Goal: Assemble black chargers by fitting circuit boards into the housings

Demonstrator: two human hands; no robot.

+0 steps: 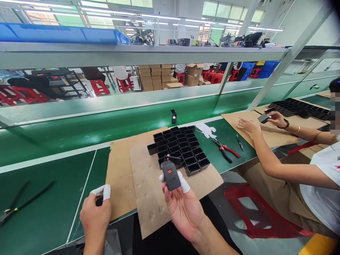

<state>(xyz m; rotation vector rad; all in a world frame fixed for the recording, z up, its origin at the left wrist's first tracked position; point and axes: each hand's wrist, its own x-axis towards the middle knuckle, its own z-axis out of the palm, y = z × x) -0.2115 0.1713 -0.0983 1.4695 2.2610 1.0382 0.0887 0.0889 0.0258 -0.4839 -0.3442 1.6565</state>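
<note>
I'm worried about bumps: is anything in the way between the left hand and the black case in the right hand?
Nothing visible stands between the left hand and the black case; only flat cardboard lies below the gap.

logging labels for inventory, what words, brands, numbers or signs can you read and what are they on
No word or number can be read.
Black case held up: orange striped mark, no legible letters.
Open cardboard carton at the back: any print is too small.
Pale hanging sign: marking too small.
Co-worker's white shirt: red mark, unreadable.
</note>
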